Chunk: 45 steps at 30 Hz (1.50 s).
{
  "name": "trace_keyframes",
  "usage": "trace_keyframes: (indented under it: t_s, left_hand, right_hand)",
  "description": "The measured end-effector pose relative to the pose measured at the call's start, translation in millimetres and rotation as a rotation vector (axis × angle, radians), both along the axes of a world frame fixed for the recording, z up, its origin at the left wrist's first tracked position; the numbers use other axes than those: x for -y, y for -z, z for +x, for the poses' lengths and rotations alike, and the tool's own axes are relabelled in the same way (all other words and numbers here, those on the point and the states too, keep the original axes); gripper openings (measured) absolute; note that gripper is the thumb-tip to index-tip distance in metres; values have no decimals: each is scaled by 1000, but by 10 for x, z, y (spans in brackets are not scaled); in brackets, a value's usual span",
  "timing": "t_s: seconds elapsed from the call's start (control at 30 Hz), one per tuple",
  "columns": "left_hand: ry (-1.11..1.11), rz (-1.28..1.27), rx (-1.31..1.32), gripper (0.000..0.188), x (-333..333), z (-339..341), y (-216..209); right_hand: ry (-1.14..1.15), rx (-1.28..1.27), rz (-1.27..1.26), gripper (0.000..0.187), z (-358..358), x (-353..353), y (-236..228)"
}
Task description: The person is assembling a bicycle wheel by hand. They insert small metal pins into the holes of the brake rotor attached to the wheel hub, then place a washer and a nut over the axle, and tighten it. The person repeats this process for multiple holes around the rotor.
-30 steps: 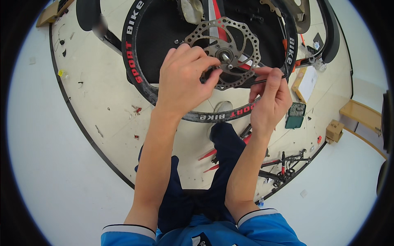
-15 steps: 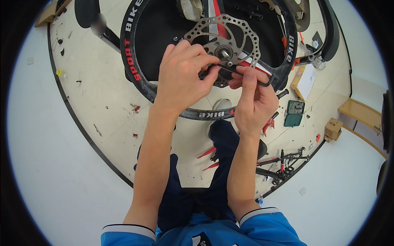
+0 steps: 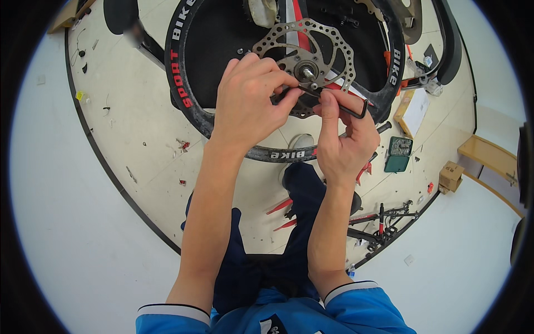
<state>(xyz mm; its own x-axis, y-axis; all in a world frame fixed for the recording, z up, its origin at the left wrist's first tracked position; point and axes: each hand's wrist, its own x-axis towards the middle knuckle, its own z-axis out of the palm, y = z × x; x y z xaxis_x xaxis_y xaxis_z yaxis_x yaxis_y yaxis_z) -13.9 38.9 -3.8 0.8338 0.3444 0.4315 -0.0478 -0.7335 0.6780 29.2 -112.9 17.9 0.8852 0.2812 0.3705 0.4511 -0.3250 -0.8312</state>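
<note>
A black L-shaped hex key (image 3: 364,109) slants across the lower side of a drilled metal brake disc (image 3: 345,58). My right hand (image 3: 349,139) is closed on it, thumb and fingers pinching the long arm close to the bend. Thumb and forefinger of my left hand (image 3: 250,94) pinch the key's other end beside the disc's hub; whether a small bolt sits between those fingertips is hidden. The disc is mounted around the threaded axle (image 3: 308,74) of a black bicycle wheel (image 3: 183,83) with red and white spokes. My left hand covers the disc's lower left part.
Dark padded arms (image 3: 123,16) flank the wheel. On the floor to the right lie an open green case (image 3: 397,163), a white-topped box (image 3: 413,113), a small cardboard box (image 3: 451,174) and a bicycle frame (image 3: 384,222). Red parts (image 3: 280,207) lie near my legs.
The hex key has turned a little, and its bent end now stands out more from my right fingers. My right thumb and fingers have shifted along it. My left hand keeps its pinch.
</note>
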Motion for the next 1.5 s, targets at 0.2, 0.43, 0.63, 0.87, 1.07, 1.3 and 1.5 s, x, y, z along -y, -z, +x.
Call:
trace_keyframes:
  t_s: [0.2, 0.43, 0.63, 0.87, 1.07, 1.3, 1.5]
  left_hand:
    - [66, -2, 45, 18, -5, -7, -42]
    - [38, 22, 33, 17, -9, -24, -26]
    - [24, -47, 48, 17, 8, -2, -17]
    - [105, 19, 96, 25, -10, -25, -22]
    - [50, 49, 59, 17, 17, -14, -29]
    - [52, -12, 166, 24, 56, 29, -52]
    - [55, -53, 108, 24, 65, 2, -121]
  right_hand:
    - [-64, 189, -147, 15, -4, -49, -115]
    - [-63, 66, 22, 23, -87, -147, -97]
    - [-107, 73, 64, 20, -11, -77, -27]
    - [-170, -19, 42, 28, 4, -50, -58]
    - [-69, -94, 110, 23, -32, -65, -15]
    - [-64, -71, 120, 21, -55, -66, -121]
    - [-73, -107, 92, 19, -34, -29, -73]
